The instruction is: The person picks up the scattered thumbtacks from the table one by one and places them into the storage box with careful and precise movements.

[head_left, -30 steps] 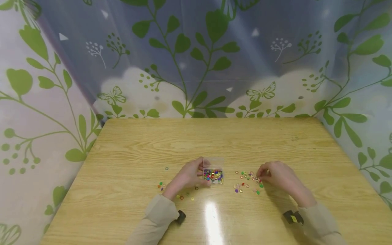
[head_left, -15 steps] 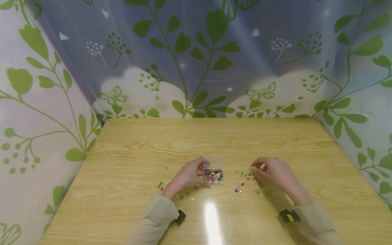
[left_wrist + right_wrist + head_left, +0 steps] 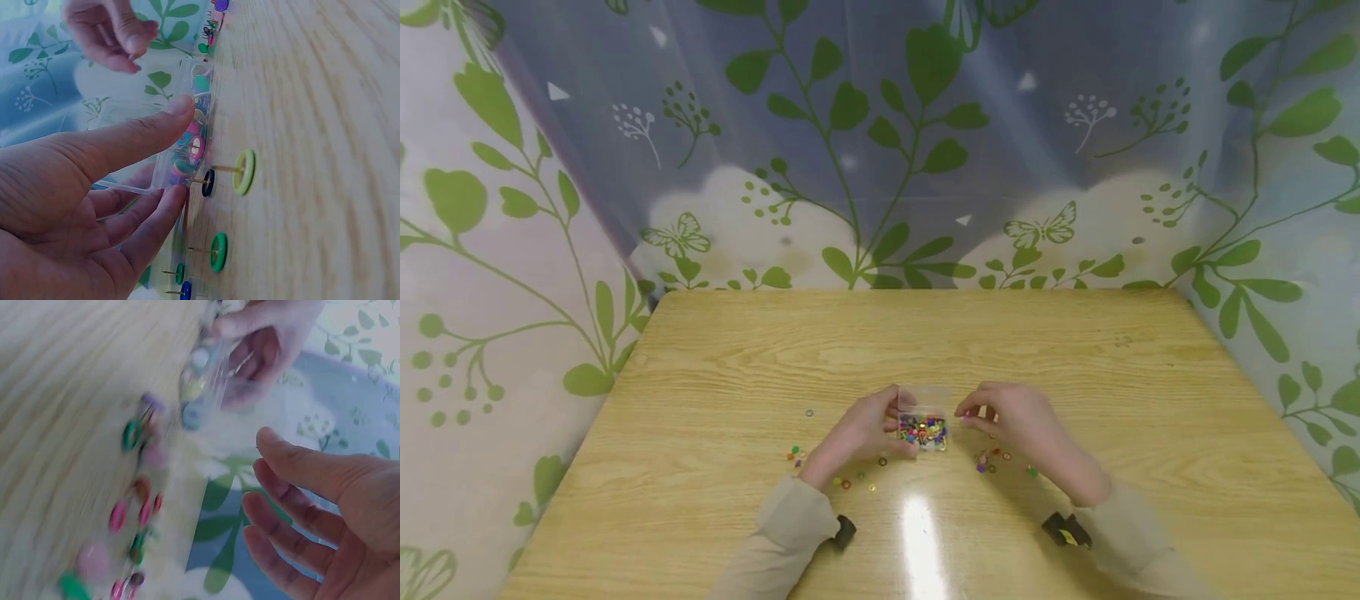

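Note:
My left hand (image 3: 868,425) grips a small clear plastic box (image 3: 164,169) by its left side, thumb at the front and fingers behind. The box's lid (image 3: 925,397) stands raised, and colourful thumbtacks (image 3: 923,431) fill the box. Just right of the box, above the table, is my right hand (image 3: 1011,417), thumb and forefinger pinched together. A tiny thumbtack shows at these fingertips, mostly hidden by them. Below the right hand lie loose thumbtacks (image 3: 131,434), some covered by it in the head view.
On the wooden table (image 3: 760,350), more thumbtacks (image 3: 219,252) lie around the left wrist. A single ring-shaped tack (image 3: 809,412) sits farther left. Patterned curtains (image 3: 880,142) stand behind the table and at both sides.
My right hand has lifted from the loose thumbtacks on the right and moved left to beside the box. The left hand and the box have stayed in place.

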Demonstrator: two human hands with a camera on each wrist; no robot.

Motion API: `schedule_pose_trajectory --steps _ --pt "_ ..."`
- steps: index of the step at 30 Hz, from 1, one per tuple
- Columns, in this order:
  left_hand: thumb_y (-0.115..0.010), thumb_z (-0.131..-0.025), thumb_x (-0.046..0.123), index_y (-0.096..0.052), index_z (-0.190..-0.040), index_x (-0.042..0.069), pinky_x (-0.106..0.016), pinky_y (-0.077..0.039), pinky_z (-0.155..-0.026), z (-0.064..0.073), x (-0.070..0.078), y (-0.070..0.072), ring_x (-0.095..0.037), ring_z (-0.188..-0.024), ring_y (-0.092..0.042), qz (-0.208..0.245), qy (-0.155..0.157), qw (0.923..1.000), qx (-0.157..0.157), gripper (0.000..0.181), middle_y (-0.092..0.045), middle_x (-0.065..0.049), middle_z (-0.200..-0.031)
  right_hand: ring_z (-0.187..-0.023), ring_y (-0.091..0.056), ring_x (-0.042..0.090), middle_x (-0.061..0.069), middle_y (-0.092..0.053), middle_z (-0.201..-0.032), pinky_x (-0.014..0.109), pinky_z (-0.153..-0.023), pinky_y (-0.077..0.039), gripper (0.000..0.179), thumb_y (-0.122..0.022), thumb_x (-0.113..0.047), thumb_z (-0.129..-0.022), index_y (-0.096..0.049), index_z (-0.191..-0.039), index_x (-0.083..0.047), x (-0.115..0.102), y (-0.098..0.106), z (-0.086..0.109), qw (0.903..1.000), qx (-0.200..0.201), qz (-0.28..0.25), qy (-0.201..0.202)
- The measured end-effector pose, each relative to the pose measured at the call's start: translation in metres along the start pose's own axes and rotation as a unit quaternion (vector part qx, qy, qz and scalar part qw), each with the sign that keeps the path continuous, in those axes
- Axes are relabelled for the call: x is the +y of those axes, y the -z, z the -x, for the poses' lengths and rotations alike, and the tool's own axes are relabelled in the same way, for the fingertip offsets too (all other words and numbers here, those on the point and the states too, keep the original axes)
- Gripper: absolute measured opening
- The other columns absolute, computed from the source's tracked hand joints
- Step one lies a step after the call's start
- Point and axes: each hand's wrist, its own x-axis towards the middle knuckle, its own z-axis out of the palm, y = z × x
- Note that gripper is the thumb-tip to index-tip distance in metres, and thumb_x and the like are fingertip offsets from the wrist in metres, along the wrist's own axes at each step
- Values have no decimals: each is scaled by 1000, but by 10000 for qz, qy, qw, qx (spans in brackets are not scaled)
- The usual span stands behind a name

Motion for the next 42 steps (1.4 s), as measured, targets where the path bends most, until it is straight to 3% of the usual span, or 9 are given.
schedule_pose_trajectory --steps 5,14,24,32,35,42 --pt "-90 -75 17 -57 -130 14 -40 -55 -101 0 0 -1 -29 -116 -62 11 -30 10000 11 64 -61 -9 -127 -63 -59 3 -7 -70 -79 14 -55 -49 15 -86 -12 -79 -79 -92 -16 -12 -8 -7 9989 268 -312 244" --pt "-90 -75 16 -57 -131 13 -40 -54 -101 1 -1 0 -30 -117 -61 -18 -85 10000 25 65 -61 -9 -128 -64 -59 0 -7 -73 -85 13 -55 -48 23 -84 -9 -81 -79 -100 -19 -14 -17 -3 9978 128 -647 -31" --pt "-91 -73 17 -58 -130 15 -40 -55 -101 -1 -3 -2 -29 -114 -62 -26 -58 10000 70 65 -61 -8 -125 -64 -59 0 -8 -74 -86 15 -51 -45 13 -83 -11 -83 -77 -91 -19 -5 -8 4 9979 277 -440 -385" --pt "-90 -75 17 -57 -132 14 -41 -54 -102 0 -2 -2 -29 -115 -62 -36 -30 10000 44 65 -61 -9 -125 -64 -61 5 -7 -75 -88 19 -51 -44 14 -82 -9 -83 -77 -93 -19 20 8 21 9962 654 -68 -564" --pt "-90 -76 18 -57 -132 14 -41 -54 -101 0 -3 -2 -30 -115 -62 -32 -31 10000 36 65 -60 -9 -125 -65 -60 6 -7 -74 -86 21 -51 -45 15 -82 -8 -83 -77 -94 -17 30 12 31 9955 598 72 -725" --pt "-90 -76 18 -58 -131 14 -40 -54 -101 -1 -4 -1 -28 -114 -62 -41 -89 9999 58 64 -61 -9 -123 -67 -61 8 -6 -71 -84 25 -54 -50 14 -83 -8 -81 -77 -90 -16 46 21 49 9938 -36 269 -1076"
